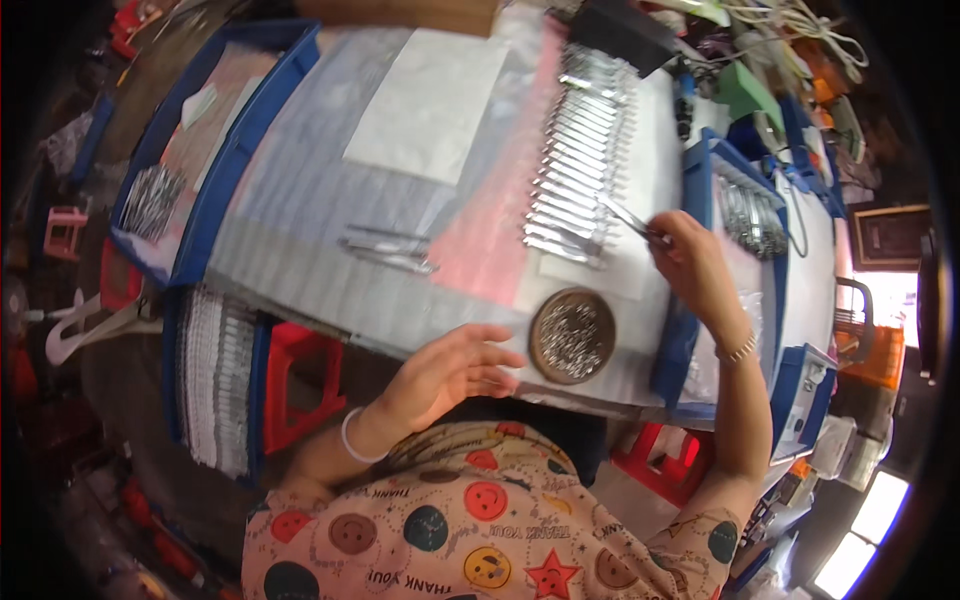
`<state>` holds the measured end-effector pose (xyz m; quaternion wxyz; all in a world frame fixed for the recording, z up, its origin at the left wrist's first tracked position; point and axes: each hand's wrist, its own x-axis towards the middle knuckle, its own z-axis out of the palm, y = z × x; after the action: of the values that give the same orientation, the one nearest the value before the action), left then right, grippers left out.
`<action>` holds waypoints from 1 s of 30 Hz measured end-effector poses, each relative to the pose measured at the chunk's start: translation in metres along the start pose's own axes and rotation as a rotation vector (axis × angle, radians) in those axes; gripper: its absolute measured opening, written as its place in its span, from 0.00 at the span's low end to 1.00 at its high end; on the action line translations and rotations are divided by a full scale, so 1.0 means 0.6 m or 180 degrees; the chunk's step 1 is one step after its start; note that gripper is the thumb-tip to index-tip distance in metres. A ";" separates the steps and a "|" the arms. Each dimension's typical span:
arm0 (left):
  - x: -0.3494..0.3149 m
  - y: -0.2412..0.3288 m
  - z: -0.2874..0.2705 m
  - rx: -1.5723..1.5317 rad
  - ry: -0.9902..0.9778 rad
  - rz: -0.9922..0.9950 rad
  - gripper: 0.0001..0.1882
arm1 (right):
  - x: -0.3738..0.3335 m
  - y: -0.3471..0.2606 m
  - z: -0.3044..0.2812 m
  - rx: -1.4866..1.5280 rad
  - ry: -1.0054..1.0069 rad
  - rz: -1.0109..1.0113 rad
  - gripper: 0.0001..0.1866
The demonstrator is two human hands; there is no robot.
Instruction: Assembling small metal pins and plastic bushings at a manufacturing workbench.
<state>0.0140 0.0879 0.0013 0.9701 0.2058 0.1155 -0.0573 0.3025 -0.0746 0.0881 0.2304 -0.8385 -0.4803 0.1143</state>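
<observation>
My right hand (690, 260) grips a slim, shiny metal tool (630, 217) that looks like tweezers. Its tip points left, over the right side of a long row of metal parts (575, 160) laid side by side; whether it touches them I cannot tell. Near the table's front edge my left hand (450, 372) hovers with fingers apart and holds nothing. Just right of it stands a round brown bowl (538, 345) filled with small silvery pieces (575, 338). Several loose slim metal pieces (388, 248) lie on the table farther left.
A blue tray (225, 170) with metal parts (152, 200) stands at the left. Another blue tray (700, 200) with metal pieces (750, 220) sits right of my right hand. A white sheet (430, 105) and a black block (622, 35) are at the far side. Red stools (295, 385) stand below the table.
</observation>
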 end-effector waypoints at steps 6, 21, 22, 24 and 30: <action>-0.013 -0.010 0.000 0.2146 0.0631 0.1661 0.12 | 0.120 0.076 0.043 -0.0388 0.0313 -0.0474 0.05; 0.004 -0.034 -0.016 0.2504 0.0969 0.1806 0.11 | 0.309 0.181 0.075 -0.1485 0.0393 -0.0488 0.05; 0.003 -0.036 -0.020 0.2452 0.0940 0.1809 0.11 | 0.311 0.183 0.076 -0.1483 0.0391 -0.0490 0.05; 0.005 -0.036 -0.022 0.2439 0.0907 0.1847 0.11 | 0.313 0.187 0.078 -0.1401 0.0440 -0.0469 0.05; 0.007 -0.035 -0.024 0.2403 0.0861 0.1898 0.11 | 0.319 0.175 0.069 -0.1339 0.0479 -0.0405 0.05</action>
<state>0.0118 0.0744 -0.0209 0.7784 0.5722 0.1477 0.2119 0.4626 0.0559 0.0059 0.0924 -0.8423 -0.5270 -0.0660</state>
